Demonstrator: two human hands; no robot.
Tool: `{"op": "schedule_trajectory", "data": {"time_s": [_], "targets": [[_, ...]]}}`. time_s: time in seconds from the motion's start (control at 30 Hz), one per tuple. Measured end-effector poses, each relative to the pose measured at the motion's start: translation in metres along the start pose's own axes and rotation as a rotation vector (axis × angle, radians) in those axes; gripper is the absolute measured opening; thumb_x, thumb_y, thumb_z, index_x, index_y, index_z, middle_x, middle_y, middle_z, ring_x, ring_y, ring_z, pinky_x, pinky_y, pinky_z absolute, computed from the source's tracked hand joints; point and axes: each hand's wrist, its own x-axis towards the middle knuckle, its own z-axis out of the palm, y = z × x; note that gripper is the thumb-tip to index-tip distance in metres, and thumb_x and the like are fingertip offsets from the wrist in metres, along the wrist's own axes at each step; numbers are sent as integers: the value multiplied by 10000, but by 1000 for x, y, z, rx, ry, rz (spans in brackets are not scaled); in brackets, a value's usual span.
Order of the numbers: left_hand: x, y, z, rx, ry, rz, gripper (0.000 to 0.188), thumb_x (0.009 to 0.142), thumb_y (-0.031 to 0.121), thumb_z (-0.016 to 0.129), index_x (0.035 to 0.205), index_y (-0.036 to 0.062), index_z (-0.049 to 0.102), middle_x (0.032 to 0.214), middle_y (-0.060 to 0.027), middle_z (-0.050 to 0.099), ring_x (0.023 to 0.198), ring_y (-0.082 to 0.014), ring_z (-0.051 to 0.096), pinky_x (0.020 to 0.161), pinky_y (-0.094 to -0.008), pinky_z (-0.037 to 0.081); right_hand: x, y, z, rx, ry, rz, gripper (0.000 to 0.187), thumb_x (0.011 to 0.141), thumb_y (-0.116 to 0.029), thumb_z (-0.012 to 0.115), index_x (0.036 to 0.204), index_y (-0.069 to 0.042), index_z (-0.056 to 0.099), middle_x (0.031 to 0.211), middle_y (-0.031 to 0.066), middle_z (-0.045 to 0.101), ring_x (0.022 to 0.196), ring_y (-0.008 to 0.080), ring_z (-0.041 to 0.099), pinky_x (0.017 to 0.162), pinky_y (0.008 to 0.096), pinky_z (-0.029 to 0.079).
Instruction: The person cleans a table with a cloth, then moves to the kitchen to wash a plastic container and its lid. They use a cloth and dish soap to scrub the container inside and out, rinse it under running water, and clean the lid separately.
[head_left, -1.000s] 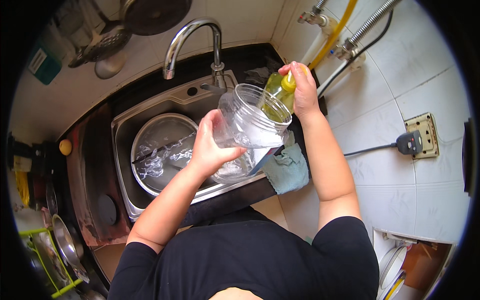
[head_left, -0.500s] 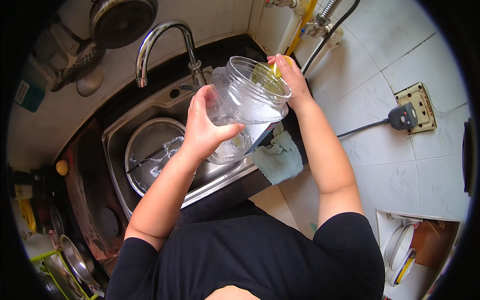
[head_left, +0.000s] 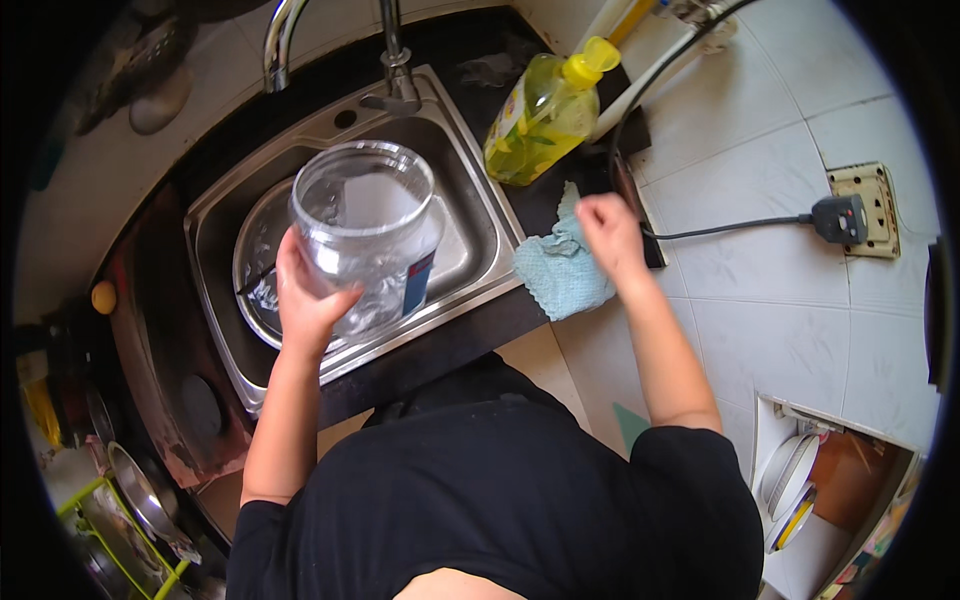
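My left hand (head_left: 305, 300) is wrapped round the side of a large clear jar (head_left: 375, 245), its thumb across the front. The jar is tilted, its open threaded mouth uncovered, over the near part of the sink (head_left: 470, 240). A blue and red label shows on its right side. My right hand (head_left: 610, 235) is closed in a loose fist beside a pale blue cloth (head_left: 562, 270) that hangs over the counter edge. No object shows in its fingers. Beyond it stands a dish soap bottle (head_left: 545, 120) with yellow-green liquid and a yellow cap.
A round metal pan (head_left: 250, 235) with suds lies in the sink, partly behind the jar. A chrome faucet (head_left: 395, 70) rises at the back. A black plug (head_left: 838, 220) with its cable is at the right wall. Stacked plates (head_left: 790, 480) sit in a niche lower right.
My right hand has let go of the dish soap bottle, now on the counter, and has drawn back toward the cloth. My left hand has moved the jar left and turned it more upright.
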Motion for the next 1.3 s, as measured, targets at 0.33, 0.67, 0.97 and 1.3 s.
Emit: {"op": "schedule_trajectory", "data": {"time_s": [0.33,0.67,0.97,1.3], "targets": [[-100,-23,-92,4,174,-49,1025,532,230,827,1346,11,244,1269,-93,387,1207,-222,364,1029,-366,272,-17,-7,-6,220,217,-73,174,847,-111,580,973,-3,630,895,67,569,839,165,543,771,265,433],[-154,-28,-135,13,250,24,1038,557,222,827,1365,20,208,1313,-128,342,1241,-252,330,1043,-396,254,8,-83,-21,607,428,-154,189,957,-136,399,1063,0,476,972,46,544,888,103,490,818,237,397],[-205,-32,-173,16,344,96,1111,521,292,851,1374,31,188,1333,-126,332,1253,-262,319,1047,-397,250,-16,-188,43,676,-396,-119,231,945,-222,444,1014,-19,528,938,17,552,853,94,498,779,248,424],[-208,-19,-191,475,270,267,1042,491,343,837,1322,9,305,1276,-176,380,1184,-302,388,1004,-382,292,-70,-99,102,-344,-708,-361,354,711,-179,650,1033,-50,583,999,159,578,925,319,564,813,362,458]]}}
